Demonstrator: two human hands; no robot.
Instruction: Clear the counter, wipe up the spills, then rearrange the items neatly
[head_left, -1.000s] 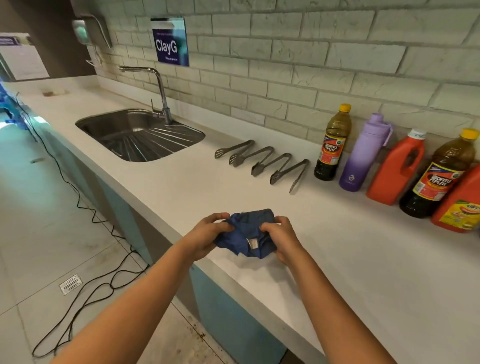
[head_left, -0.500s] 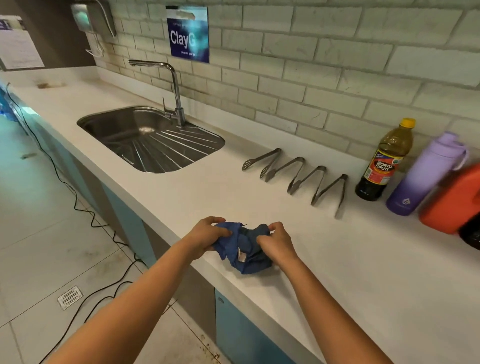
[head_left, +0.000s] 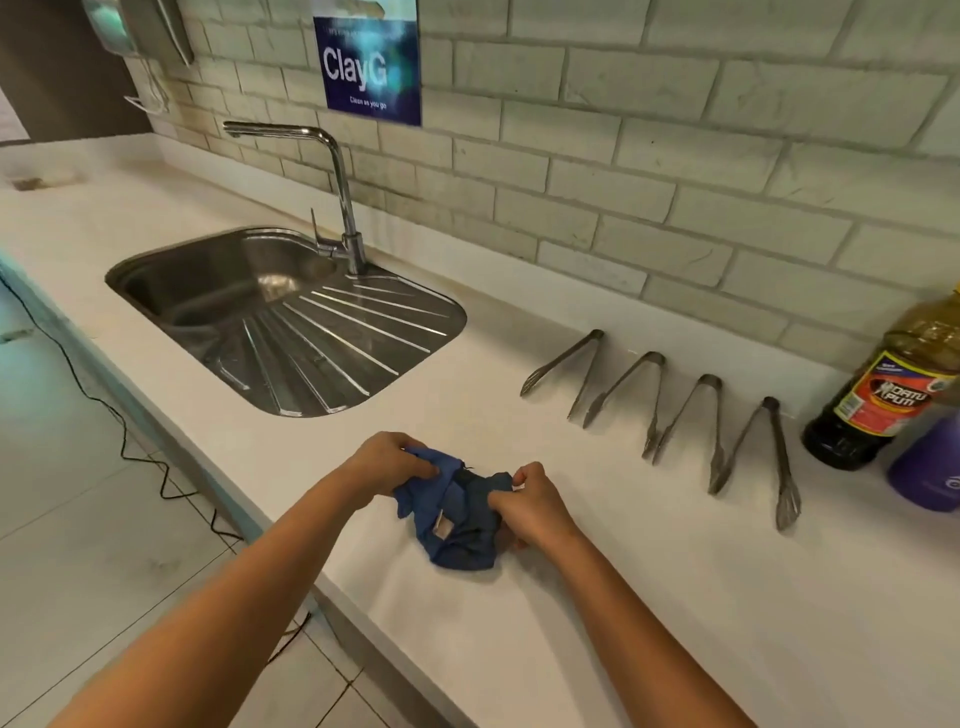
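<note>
Since earlier frame: hands drew slightly apart, cloth stretched wider. Left hand (head_left: 392, 465) pinched blue cloth (head_left: 457, 522) at its left edge; cloth hung between hands, touching surface (head_left: 675, 597); right hand (head_left: 530, 506) gripped right edge. Tongs (head_left: 675, 410) lay beyond right hand.

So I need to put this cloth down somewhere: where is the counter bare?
Bare counter lies right of the blue cloth, in front of the four tongs, and between the sink and the tongs. It is crowded at the far right, by the vinegar bottle and purple bottle.
</note>
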